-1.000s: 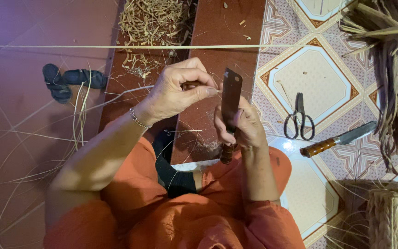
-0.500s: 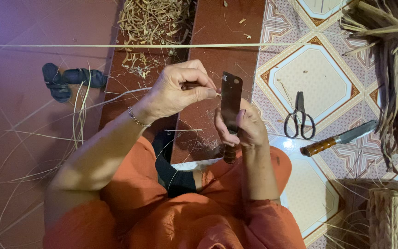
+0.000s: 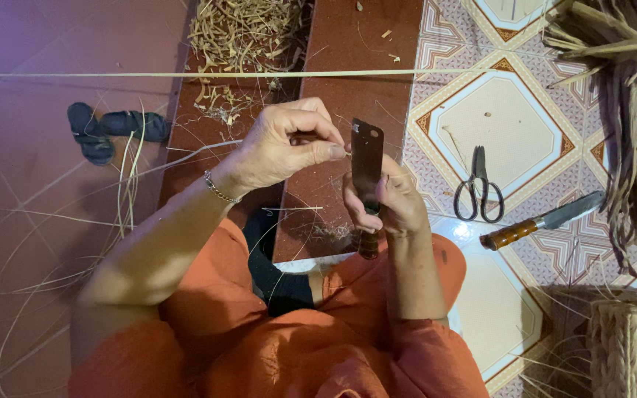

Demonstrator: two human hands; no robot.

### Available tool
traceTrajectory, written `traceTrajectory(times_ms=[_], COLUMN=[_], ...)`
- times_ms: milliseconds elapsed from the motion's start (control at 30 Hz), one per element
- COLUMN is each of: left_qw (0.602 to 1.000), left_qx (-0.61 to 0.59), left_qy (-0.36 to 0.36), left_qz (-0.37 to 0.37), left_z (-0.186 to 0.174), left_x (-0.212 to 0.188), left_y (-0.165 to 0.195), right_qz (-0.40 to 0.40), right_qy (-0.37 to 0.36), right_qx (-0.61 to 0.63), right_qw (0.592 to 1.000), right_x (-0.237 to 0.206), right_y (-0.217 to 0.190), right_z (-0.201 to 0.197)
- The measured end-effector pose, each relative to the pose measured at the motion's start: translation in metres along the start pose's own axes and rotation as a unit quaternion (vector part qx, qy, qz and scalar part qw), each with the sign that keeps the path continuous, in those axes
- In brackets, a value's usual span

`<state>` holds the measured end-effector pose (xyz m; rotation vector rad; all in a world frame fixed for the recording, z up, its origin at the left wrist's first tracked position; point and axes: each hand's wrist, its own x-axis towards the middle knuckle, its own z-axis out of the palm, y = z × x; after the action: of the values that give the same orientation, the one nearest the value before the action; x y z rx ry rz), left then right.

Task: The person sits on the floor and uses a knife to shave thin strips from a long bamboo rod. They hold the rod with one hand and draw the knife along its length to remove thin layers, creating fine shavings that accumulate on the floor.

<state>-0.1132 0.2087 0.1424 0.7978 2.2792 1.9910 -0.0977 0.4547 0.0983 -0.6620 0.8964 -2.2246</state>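
My right hand (image 3: 386, 200) grips a dark flat-bladed knife (image 3: 366, 158) upright by its brown wooden handle, blade pointing away from me. My left hand (image 3: 289, 144), with a thin bracelet at the wrist, pinches a fine pale straw strand (image 3: 186, 152) between thumb and fingers right against the blade's left edge. The strand trails off to the left over the floor. Both hands are raised above my lap, which is covered in orange cloth.
Scissors (image 3: 478, 188) and a second knife with a brown handle (image 3: 543, 220) lie on the patterned tiles at right. A bundle of dried leaves (image 3: 632, 125) hangs at far right above a woven basket (image 3: 632, 346). Straw scraps (image 3: 248, 33) pile ahead; dark sandals (image 3: 108, 129) lie left.
The hands stay almost where they were. My left fingers have shifted slightly along the strand at the blade edge.
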Motion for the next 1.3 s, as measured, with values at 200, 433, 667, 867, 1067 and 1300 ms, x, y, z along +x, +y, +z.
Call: traceTrajectory(times_ms=[200,433,667,867,1067,1300], left_qw=[1.0,1.0,0.999,0.999,0.999,0.986], left_qx=[0.003,0.019,0.034,0.028,0.031,-0.033], left_qy=[-0.003,-0.014,-0.01,-0.007,-0.027,-0.025], left_qz=[-0.005,-0.007,-0.017,-0.014,-0.02,-0.162], left_z=[0.001,-0.001,0.003,0.003,-0.001,0.002], left_x=[0.001,0.002,0.001,0.001,0.0,0.002], left_y=[0.001,0.0,-0.004,-0.003,-0.002,0.004], right_qz=[0.003,-0.001,-0.034,-0.032,-0.036,0.011], right_qy=[0.001,0.008,0.006,0.03,0.032,0.006], right_qx=[-0.005,0.0,-0.01,0.018,0.038,0.05], right_qw=[1.0,1.0,0.999,0.999,0.998,0.999], right_x=[-0.002,-0.002,0.003,0.004,0.004,0.006], right_y=[0.0,0.004,0.012,0.012,0.007,0.002], right_z=[-0.003,-0.006,-0.011,-0.009,-0.003,0.0])
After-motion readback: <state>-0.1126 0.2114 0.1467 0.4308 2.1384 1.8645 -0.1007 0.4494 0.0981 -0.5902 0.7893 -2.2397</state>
